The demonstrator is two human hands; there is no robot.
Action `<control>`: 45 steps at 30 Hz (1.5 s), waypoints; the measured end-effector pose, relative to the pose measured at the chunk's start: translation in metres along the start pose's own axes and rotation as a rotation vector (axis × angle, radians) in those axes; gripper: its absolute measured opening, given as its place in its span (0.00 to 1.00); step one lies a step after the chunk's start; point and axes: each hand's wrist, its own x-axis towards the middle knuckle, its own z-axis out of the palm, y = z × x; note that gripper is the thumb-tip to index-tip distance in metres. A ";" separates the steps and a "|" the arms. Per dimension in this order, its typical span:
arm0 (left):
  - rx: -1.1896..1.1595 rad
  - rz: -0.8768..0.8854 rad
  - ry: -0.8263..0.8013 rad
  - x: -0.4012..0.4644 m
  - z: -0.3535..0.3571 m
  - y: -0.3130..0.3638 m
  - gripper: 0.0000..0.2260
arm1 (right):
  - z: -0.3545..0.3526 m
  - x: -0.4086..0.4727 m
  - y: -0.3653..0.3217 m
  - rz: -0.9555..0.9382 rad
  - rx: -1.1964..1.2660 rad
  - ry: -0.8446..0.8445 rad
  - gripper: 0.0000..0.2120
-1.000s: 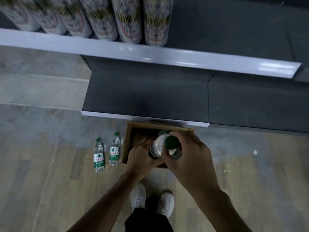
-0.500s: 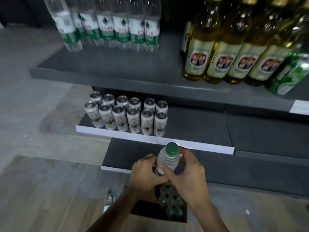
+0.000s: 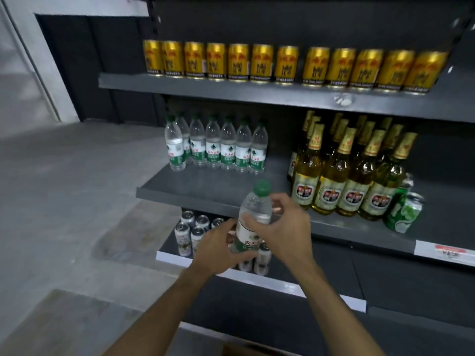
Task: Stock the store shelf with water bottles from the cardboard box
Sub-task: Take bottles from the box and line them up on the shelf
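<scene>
Water bottle point(image 3: 253, 219) with green cap held in both hands in front of the dark store shelf point(image 3: 200, 187), a little tilted, cap pointing up and slightly right. Left hand point(image 3: 218, 249) wrapped around the lower, labelled part of the bottle, fingers curled over the label from the left side. Right hand point(image 3: 282, 227) closed around the clear upper body from the right, thumb lying across the front just under the shoulder of the bottle, fingertips bent above it near the neck. Bottle not touching the shelf; cap seen against the bare front part of the middle shelf board. Beyond the grip and slightly left, at the back of the same board, a row of the same water bottles point(image 3: 218, 145) with green and white labels, standing upright. Right of the grip, on the same board, glass beer bottles point(image 3: 344, 176) with gold foil necks, and further right green cans point(image 3: 403, 211), at least one of them lying on its side. Above the grip, one board higher, a long row of gold cans point(image 3: 282, 62). Just behind and below both hands, on the lower board, silver cans point(image 3: 190, 232), partly hidden by the left hand. Far below the grip, at the bottom edge of the view, a small brown corner, maybe of the cardboard box point(image 3: 246, 349), too little visible to say for sure.
</scene>
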 end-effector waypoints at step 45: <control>0.110 -0.165 -0.010 0.182 -0.166 -0.147 0.32 | 0.226 0.186 -0.092 -0.039 0.056 -0.054 0.23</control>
